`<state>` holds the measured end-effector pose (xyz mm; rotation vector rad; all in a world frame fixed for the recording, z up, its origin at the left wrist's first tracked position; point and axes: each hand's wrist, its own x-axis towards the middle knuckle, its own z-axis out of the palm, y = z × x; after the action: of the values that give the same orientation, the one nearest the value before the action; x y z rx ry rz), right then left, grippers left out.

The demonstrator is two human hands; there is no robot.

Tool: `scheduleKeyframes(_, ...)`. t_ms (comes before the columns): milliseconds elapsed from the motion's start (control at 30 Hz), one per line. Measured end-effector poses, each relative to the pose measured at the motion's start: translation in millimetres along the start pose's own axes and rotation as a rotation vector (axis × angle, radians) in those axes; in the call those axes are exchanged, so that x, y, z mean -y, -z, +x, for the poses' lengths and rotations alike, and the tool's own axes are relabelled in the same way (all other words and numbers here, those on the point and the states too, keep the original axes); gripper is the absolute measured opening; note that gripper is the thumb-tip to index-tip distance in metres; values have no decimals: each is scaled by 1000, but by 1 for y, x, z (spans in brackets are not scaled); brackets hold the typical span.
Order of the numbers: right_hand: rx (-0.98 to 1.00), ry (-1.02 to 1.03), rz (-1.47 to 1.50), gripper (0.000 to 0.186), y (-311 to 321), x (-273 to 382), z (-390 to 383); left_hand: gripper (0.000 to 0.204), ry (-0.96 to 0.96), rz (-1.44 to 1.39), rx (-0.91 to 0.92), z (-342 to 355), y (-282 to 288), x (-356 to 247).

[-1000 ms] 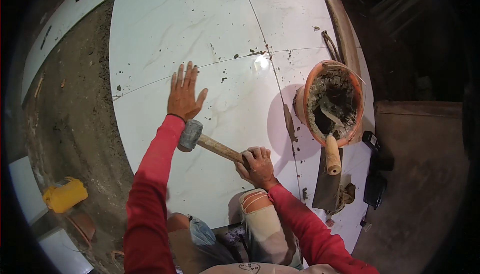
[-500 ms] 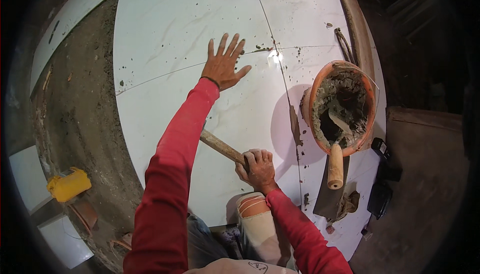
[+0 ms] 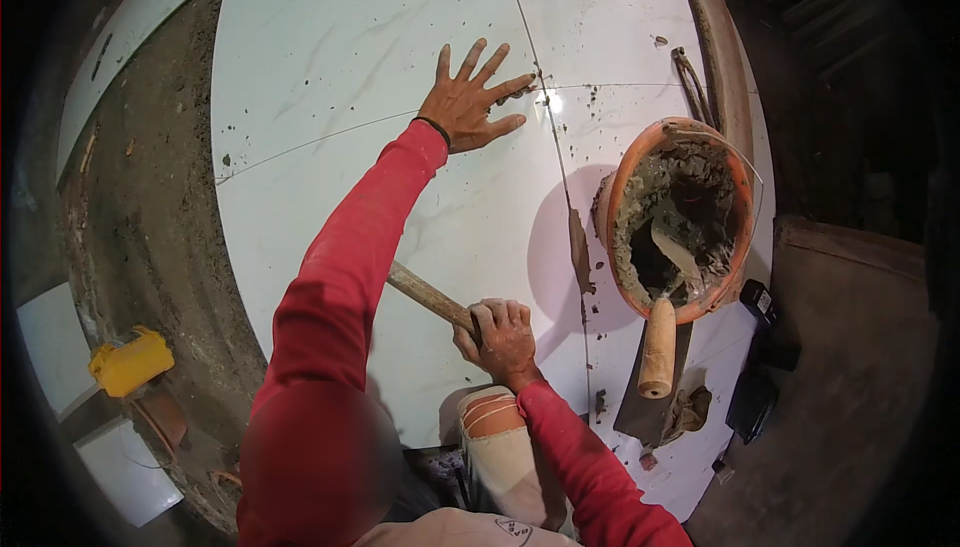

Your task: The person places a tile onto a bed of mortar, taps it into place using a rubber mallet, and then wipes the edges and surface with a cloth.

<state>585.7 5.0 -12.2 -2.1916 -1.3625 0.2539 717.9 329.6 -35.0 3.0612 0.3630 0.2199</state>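
Left hand: the bare left hand (image 3: 472, 99) is palm down with spread fingers over the white marbled floor tiles (image 3: 290, 227), forefinger just beside dark crumbs where two seams cross; whether it presses down I cannot tell
Right hand: the bare right hand (image 3: 503, 342), well apart from the left, is clamped around the shaft of a wooden-handled mallet (image 3: 430, 296)
Mallet: above the near edge of the floor tiles, its shaft slanting up and leftward from the fist; the head is hidden behind the red left sleeve (image 3: 350, 247)
Bucket: a round orange bucket (image 3: 622, 175) with grey mortar inside, near the tiles' right edge
Trowel: a trowel with a pale wooden handle (image 3: 658, 352) leans in the bucket, blade inside, handle over the rim toward the near edge
Right edge: a long brown wooden plank (image 3: 722, 62) lies along it, beyond the bucket
Left edge: a bare grey-brown strip of rough ground (image 3: 150, 177) borders the tiles, with a yellow plastic object (image 3: 132, 362) on it
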Motion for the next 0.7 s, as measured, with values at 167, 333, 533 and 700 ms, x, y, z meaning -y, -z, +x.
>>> scheduleKeyframes(167,-2,12,3,41,-2,-1,-1,66,-27,-9,23,-7,2,1)
scheduleKeyframes(333,-6,19,10,41,0,-1,0,65,-3,-73,-8,-24,2,-12)
scheduleKeyframes(533,-40,17,-1,38,-4,-4,-1,65,15,-65,10,-28,4,-22)
scheduleKeyframes(700,-56,23,-25,25,-7,-1,0,66,39,-60,-26,-48,-1,-43)
